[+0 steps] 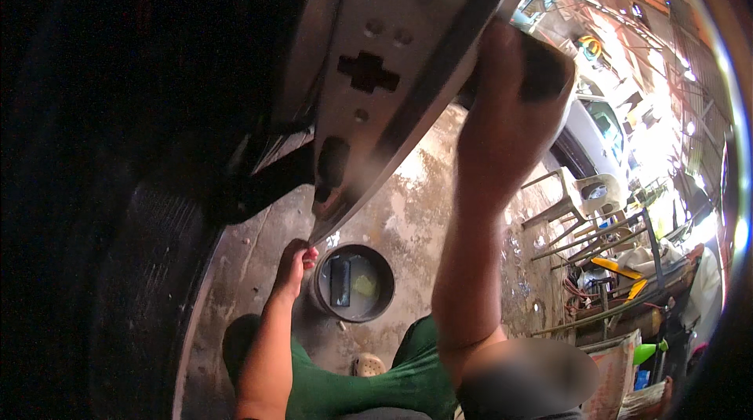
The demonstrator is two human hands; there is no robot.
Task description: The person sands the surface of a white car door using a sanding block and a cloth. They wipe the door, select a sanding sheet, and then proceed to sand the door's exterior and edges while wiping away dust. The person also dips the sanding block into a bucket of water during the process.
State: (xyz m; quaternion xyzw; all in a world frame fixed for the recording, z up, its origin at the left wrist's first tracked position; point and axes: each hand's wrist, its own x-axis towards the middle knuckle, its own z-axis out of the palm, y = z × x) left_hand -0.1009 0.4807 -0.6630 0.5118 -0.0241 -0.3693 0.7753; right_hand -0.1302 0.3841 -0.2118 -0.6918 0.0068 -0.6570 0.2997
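An open car door [416,20] hangs before me, its bare metal edge full of holes and slots. My left hand [296,267] is closed on the door's lower corner, fingertips curled at the edge. Higher up and to the right, my right hand [506,114] is raised against the door's outer side. A dark block-like thing [547,67] shows in its grip; shadow hides its kind. Below the door stands a round dark bucket [391,283] of cloudy water. In it are a dark rectangular block [340,282] and a yellow-green piece [365,286].
A dark door strap [274,181] links the door to the shadowed car body at left. On the right are a pale plastic chair [576,192], a heap of pipes and yellow parts [620,267], and another car [600,126]. The concrete floor [400,216] is stained.
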